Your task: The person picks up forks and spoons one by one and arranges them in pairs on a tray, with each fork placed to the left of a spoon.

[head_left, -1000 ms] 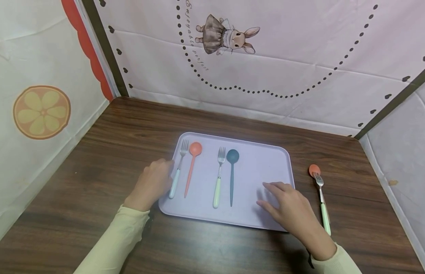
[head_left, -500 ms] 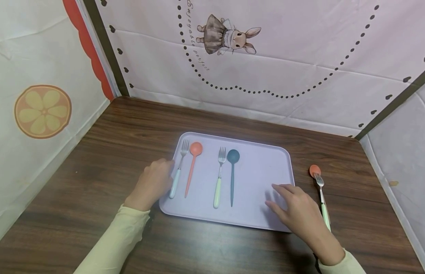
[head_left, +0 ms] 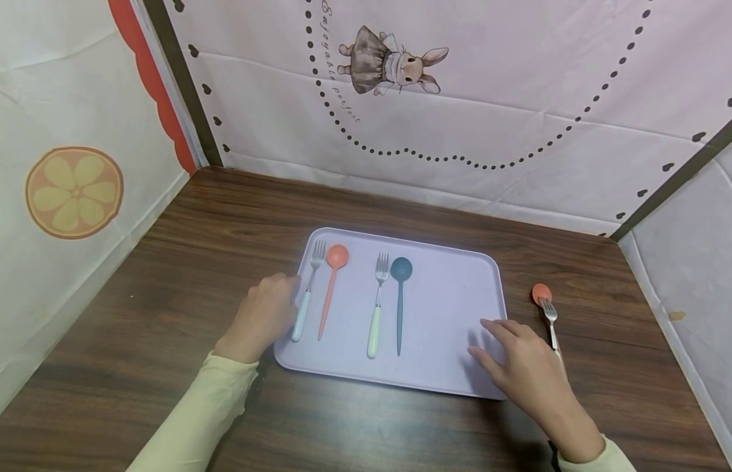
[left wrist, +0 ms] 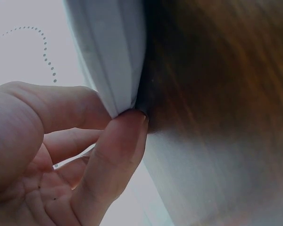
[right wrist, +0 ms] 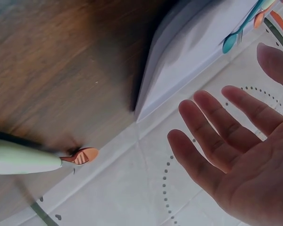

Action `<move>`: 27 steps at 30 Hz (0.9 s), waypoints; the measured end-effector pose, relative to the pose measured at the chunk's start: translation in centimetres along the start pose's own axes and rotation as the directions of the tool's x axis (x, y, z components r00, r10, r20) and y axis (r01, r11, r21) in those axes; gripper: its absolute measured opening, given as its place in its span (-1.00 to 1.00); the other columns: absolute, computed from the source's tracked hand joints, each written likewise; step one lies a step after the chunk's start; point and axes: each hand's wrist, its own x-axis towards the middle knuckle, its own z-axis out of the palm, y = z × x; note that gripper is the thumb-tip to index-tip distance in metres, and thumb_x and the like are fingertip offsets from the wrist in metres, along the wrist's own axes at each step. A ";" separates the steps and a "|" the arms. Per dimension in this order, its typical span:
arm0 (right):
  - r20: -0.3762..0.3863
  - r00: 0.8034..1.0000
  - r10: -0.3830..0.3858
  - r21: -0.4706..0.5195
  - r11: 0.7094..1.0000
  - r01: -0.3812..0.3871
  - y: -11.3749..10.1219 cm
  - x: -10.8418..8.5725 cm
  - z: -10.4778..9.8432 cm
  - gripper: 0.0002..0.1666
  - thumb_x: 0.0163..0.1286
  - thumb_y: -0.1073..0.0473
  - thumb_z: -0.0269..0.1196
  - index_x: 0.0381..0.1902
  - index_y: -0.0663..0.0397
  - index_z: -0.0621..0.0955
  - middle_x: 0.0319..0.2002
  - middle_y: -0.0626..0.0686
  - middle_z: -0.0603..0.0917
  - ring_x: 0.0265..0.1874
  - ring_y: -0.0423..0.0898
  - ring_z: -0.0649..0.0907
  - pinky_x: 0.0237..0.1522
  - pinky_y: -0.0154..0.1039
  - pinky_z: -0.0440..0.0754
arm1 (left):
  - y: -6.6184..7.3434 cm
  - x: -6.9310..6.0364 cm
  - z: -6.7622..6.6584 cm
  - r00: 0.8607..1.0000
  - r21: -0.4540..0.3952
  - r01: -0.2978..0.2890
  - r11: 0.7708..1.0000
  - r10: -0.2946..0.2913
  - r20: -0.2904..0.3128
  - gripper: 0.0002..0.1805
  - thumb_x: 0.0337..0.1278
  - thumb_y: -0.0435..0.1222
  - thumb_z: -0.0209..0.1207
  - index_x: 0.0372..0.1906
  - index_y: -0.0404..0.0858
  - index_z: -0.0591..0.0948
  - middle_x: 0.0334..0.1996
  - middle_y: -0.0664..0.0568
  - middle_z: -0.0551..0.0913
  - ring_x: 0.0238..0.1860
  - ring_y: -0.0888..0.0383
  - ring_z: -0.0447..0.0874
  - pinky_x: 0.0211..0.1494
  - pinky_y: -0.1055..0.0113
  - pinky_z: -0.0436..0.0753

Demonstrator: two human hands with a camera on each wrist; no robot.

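A pale lilac tray lies on the wooden table. My left hand pinches its left rim between thumb and finger, as the left wrist view shows. On the tray, from left to right, are a fork with a light blue handle, a coral spoon, a fork with a pale green handle and a dark teal spoon. Over the tray's right front corner my right hand hovers with spread, relaxed fingers, holding nothing. In the right wrist view its palm faces the camera.
Right of the tray, another fork lies over an orange spoon on the table; my right hand and wrist partly hide them. Printed cloth walls stand behind and at both sides.
My right hand has drifted right and slightly down over the tray, covering more of the loose fork's green handle. The left hand, tray and cutlery have stayed in place.
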 end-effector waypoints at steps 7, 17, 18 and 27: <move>0.037 0.998 0.059 -0.014 0.998 -0.059 0.5 -0.4 -0.3 -0.45 0.11 0.00 0.53 0.00 0.19 0.73 -0.10 0.25 0.72 -0.16 0.21 0.72 -0.27 0.19 0.66 | 0.0 0.0 0.0 1.000 0.000 0.002 1.000 -0.002 -0.005 -0.70 0.09 -0.58 0.14 -0.03 -0.50 0.64 -0.48 -0.16 0.52 -0.52 -0.03 0.49 -0.49 0.05 0.58; 0.072 0.985 0.154 -0.025 0.988 -0.153 1.0 -0.8 -0.8 -0.46 0.13 0.01 0.52 0.04 0.16 0.73 -0.07 0.21 0.71 -0.15 0.19 0.71 -0.32 0.21 0.64 | 0.2 0.0 -0.1 1.000 -0.007 0.003 1.000 -0.003 0.015 -0.68 0.12 -0.57 0.14 0.00 -0.50 0.63 -0.46 -0.16 0.52 -0.52 -0.02 0.48 -0.52 0.08 0.57; 0.071 0.985 0.158 -0.023 0.987 -0.157 1.0 -0.8 -0.9 -0.46 0.14 0.01 0.52 0.04 0.15 0.72 -0.07 0.20 0.71 -0.16 0.18 0.71 -0.35 0.21 0.64 | 0.2 0.0 -0.1 1.000 -0.007 0.003 1.000 -0.003 0.014 -0.68 0.12 -0.57 0.14 0.01 -0.50 0.63 -0.46 -0.15 0.52 -0.52 -0.02 0.48 -0.52 0.09 0.57; 0.049 0.984 0.169 -0.012 0.986 -0.169 1.8 -1.4 -1.2 -0.45 0.13 0.03 0.53 0.04 0.16 0.71 -0.11 0.16 0.72 -0.24 0.19 0.72 -0.46 0.19 0.60 | 0.1 0.0 -0.1 1.000 0.002 0.005 1.000 -0.005 0.000 -0.76 0.13 -0.57 0.10 -0.09 -0.49 0.63 -0.52 -0.13 0.48 -0.55 -0.01 0.45 -0.57 0.13 0.51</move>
